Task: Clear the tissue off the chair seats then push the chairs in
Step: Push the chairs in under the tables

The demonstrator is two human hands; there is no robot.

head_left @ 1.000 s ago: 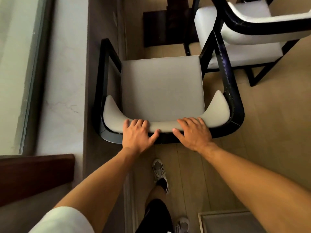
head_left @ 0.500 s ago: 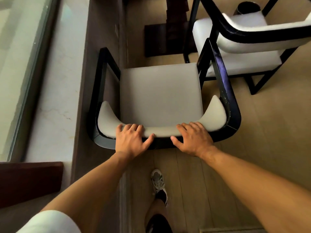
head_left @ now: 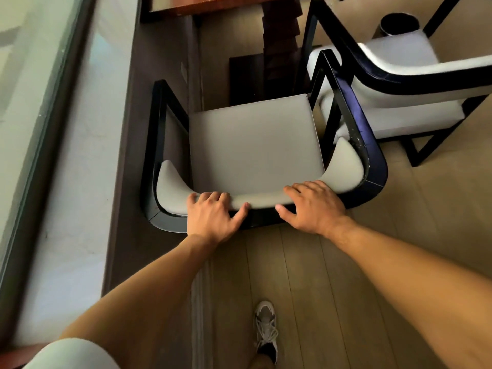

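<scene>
A black-framed chair with a grey seat [head_left: 253,139] stands in front of me, its padded backrest nearest to me. My left hand [head_left: 213,214] grips the backrest left of centre, fingers over the top. My right hand [head_left: 311,206] holds the backrest right of centre, fingers draped over the pad. The seat is bare; no tissue shows on it. A second chair [head_left: 399,83] of the same kind stands at the right, turned sideways, its white seat also bare where visible. The wooden table's edge [head_left: 202,4] and dark pedestal [head_left: 279,41] lie just beyond the near chair.
A marble window sill [head_left: 66,169] and dark wall panel run along the left, close to the chair's left arm. A black round bin [head_left: 399,23] sits at the top right. My shoe [head_left: 266,326] stands on the wood floor behind the chair.
The chair has slid forward, away from me and toward the table, with both hands still on its backrest. The table's edge has come into view at the top.
</scene>
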